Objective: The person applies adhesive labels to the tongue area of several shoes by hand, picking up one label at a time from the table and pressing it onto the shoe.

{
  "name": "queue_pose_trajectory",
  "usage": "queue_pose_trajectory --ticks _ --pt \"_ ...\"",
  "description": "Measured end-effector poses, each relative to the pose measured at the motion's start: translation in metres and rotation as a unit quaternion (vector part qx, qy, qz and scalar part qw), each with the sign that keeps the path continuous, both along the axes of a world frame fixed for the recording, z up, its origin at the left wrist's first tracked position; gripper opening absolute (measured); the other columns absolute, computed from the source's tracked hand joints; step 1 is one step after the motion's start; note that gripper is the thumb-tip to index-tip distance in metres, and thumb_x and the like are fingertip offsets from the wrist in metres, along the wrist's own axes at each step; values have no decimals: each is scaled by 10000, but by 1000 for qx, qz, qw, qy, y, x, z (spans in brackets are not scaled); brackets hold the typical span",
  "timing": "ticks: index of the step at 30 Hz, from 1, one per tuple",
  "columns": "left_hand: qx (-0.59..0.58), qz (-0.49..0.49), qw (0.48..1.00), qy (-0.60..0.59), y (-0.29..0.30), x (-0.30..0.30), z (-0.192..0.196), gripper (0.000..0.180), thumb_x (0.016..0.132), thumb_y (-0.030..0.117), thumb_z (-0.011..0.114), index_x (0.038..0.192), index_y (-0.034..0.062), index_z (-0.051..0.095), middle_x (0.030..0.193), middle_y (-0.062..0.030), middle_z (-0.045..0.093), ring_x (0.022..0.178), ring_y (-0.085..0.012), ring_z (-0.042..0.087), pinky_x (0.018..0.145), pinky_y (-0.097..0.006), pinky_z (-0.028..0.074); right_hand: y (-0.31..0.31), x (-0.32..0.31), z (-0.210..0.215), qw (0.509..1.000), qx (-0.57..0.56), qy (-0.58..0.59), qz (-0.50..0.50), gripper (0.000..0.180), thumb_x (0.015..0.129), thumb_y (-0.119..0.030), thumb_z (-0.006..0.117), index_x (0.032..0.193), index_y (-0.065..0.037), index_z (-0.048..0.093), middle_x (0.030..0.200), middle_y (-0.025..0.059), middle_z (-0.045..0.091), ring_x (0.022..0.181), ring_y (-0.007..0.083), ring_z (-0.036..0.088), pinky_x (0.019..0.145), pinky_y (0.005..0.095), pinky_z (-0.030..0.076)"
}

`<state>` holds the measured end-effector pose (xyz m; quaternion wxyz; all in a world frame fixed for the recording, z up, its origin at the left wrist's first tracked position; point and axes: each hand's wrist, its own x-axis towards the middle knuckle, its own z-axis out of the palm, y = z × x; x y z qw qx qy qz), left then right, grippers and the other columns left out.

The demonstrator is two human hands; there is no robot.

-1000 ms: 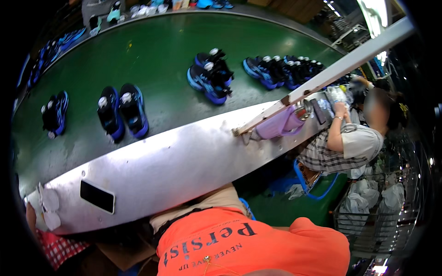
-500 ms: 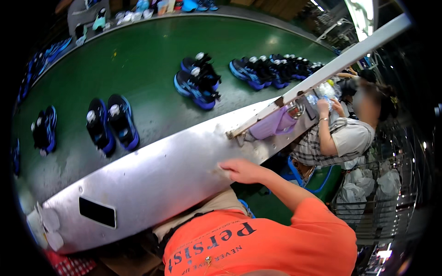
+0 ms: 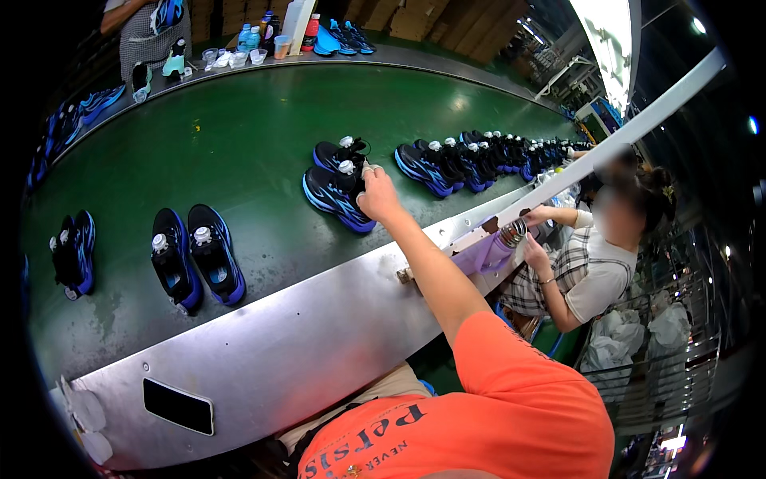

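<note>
While the right hand (image 3: 377, 199) stretches across the steel rim (image 3: 319, 335) onto the green belt (image 3: 239, 144), it rests on the near pair of shoes (image 3: 335, 188), fingers curled about a shoe's top edge; whether they pinch it cannot be told
Left hand: not in view
Pair: black and blue, white plugs in the openings, lying side by side directly under the hand
Step, as judged: taking hold of the pair; lifting it would call for a firmer grip and a pull toward the rim
Second pair (image 3: 195, 255): nearer the rim, well to the left, untouched
Row of shoes (image 3: 479, 156): just right of the hand
Co-worker (image 3: 594, 263): seated right, handling a purple bottle (image 3: 491, 249)
</note>
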<state>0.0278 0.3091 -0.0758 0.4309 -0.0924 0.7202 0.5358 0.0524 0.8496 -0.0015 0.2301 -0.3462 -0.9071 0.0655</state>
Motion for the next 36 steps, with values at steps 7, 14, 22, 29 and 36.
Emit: queue_pose_trajectory --ticks 7,14,22,29,36 --pt "-18 1 1000 19 0 -7 -1 351 885 160 540 1147 -72 540 1113 -236 571 1011 -338 572 877 -377 467 10 2 8 980 -49 -193 -10 556 663 -193 707 1169 -49 525 1203 148 527 1197 347 447 951 447 417" --pt "-47 -4 997 56 -2 -3 6 362 885 160 541 1162 -74 534 1127 -240 565 1020 -341 568 880 -378 465 28 -15 -24 971 4 -229 -61 521 643 -262 719 1125 -101 605 1156 112 580 1237 310 420 961 457 398" --pt "-86 -44 978 186 0 4 43 376 886 159 541 1178 -76 528 1143 -245 559 1031 -344 564 883 -378 463 -8 3 53 941 -159 -298 -4 364 627 -353 694 911 -126 719 1019 131 667 1038 335 568 895 428 449" --pt "-32 -175 904 389 20 32 119 388 887 159 542 1193 -78 522 1158 -249 553 1041 -347 560 886 -379 461 -170 90 52 947 -89 -284 119 292 643 -352 676 697 -66 700 750 124 662 849 330 591 804 424 443" --pt "71 -174 900 394 125 79 36 599 830 142 575 1349 -40 338 1316 -254 404 1226 -392 388 1063 -437 268 -241 150 33 905 -242 -157 313 380 760 -326 685 986 -41 575 855 148 593 832 354 590 698 440 467"
